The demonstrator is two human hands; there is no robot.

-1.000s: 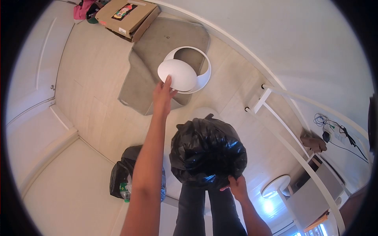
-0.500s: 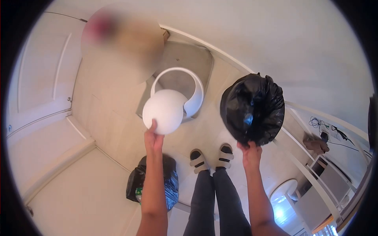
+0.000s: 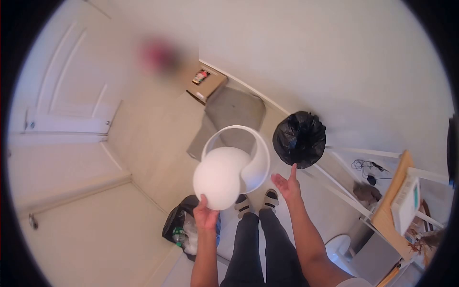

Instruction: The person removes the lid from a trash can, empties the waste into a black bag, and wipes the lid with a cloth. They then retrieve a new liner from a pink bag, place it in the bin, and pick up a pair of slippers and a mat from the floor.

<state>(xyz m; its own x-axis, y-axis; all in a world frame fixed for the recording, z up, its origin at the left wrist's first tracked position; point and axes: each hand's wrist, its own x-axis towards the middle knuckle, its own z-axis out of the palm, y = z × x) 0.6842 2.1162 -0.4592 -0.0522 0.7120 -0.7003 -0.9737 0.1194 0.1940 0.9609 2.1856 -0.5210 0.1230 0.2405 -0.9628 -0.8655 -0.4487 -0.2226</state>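
My left hand [image 3: 206, 216] grips the edge of a white bin lid, its round flap [image 3: 222, 177] tilted out of an open ring [image 3: 258, 167]. The lid is held above the floor, in front of my feet. To the right, a round bin lined with a black bag [image 3: 300, 139] stands near the wall, its mouth facing up. My right hand [image 3: 288, 185] is just below the bin's near rim, fingers spread and holding nothing. Beside my left forearm sits an open black trash bag [image 3: 179, 222] with a green-labelled bottle [image 3: 179, 235] and pale wrapping in it.
A grey mat [image 3: 239, 106] lies behind the lid, with a cardboard box [image 3: 208, 85] by the wall. On the right are a white-framed desk with a wooden top [image 3: 389, 215], cables [image 3: 366, 167] and a round white seat [image 3: 338, 246]. White doors [image 3: 62, 91] line the left. A patch at upper left is blurred.
My right hand has let go of the bagged bin, which now sits lower, by the wall. My left hand has brought the white lid closer and to the right. The view has shifted.
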